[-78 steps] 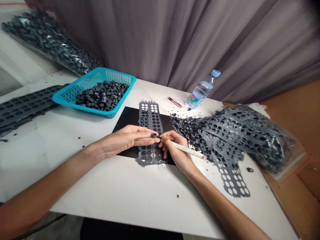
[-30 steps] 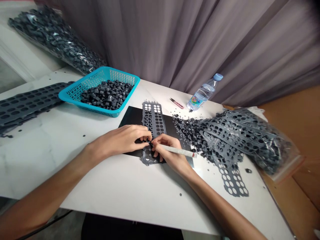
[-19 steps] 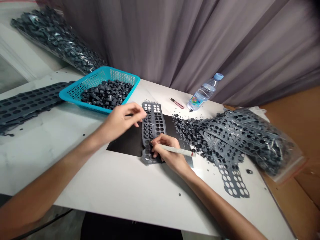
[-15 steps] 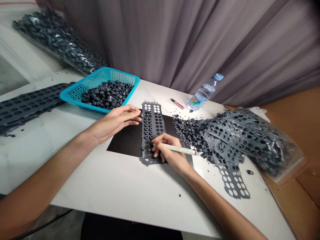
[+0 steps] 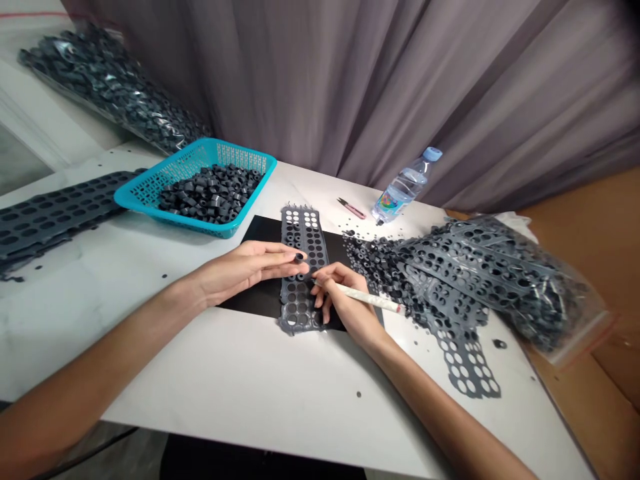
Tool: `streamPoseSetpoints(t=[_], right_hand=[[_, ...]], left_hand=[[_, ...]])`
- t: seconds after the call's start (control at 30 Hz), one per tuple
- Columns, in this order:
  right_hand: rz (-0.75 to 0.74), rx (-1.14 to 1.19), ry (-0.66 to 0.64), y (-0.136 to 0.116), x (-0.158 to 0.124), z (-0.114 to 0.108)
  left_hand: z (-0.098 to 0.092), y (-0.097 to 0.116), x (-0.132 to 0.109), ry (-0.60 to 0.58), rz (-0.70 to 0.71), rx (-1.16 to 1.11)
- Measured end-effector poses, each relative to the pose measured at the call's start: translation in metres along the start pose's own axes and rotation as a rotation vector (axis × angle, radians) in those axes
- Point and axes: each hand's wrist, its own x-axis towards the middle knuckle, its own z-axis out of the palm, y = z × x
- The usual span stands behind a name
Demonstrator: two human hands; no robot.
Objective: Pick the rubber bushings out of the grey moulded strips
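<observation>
A dark rubber sheet (image 5: 303,313) with rows of round holes lies on a black mat (image 5: 254,301) in front of me. Small ring-shaped rubber pieces sit in some of its holes. Over the sheet's left half, my left hand (image 5: 263,267) is closed with a small black rubber ring (image 5: 299,256) at its fingertips. My right hand (image 5: 347,297) grips a white pen-like tool (image 5: 370,297) at the sheet's right edge. The tool's tip points left, close to the rings; whether it touches one I cannot tell.
A blue basket (image 5: 195,229) of black rings stands at the back left, near stacked rubber sheets (image 5: 65,210) and a filled bag (image 5: 115,87). Small scissors (image 5: 351,208) and a water bottle (image 5: 403,190) are behind. Loose bits and perforated sheets (image 5: 470,363) lie right, beside another bag (image 5: 555,310).
My left hand has moved right, from the sheet's left edge to over its holes, and a ring now shows at its fingertips. My right hand with the tool has shifted slightly right.
</observation>
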Motion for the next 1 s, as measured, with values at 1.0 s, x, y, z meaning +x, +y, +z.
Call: streamPoseSetpoints(t=[1.0], right_hand=[[0.133, -0.139, -0.077, -0.005, -0.031, 0.002]], left_hand=[[0.014, 0.008, -0.009, -0.067, -0.093, -0.043]])
